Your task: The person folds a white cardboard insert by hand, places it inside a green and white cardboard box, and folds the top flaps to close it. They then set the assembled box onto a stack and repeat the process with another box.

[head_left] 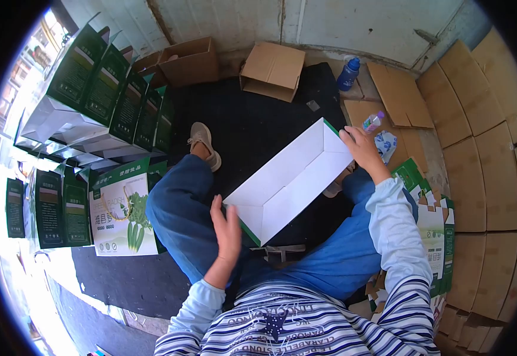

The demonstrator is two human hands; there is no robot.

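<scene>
An open-topped carton point(291, 175), white inside with green edges, lies slanted between my hands above my crossed legs, its opening facing me. At its lower-left end is my left hand point(227, 231), fingers stretched out and apart, beside the end wall and seemingly touching its corner. My right hand point(362, 151) is on the upper-right end, fingers bent over the green edge and gripping it. The carton's outer faces and underside are mostly hidden.
Green-and-white printed cartons point(129, 213) stand stacked at left, more point(432, 237) at right. Brown boxes point(463, 178) form a wall on the right. A brown carton point(273, 68), blue bottle point(348, 74) and small purple-capped bottle point(373, 121) are ahead, around a black mat point(240, 124).
</scene>
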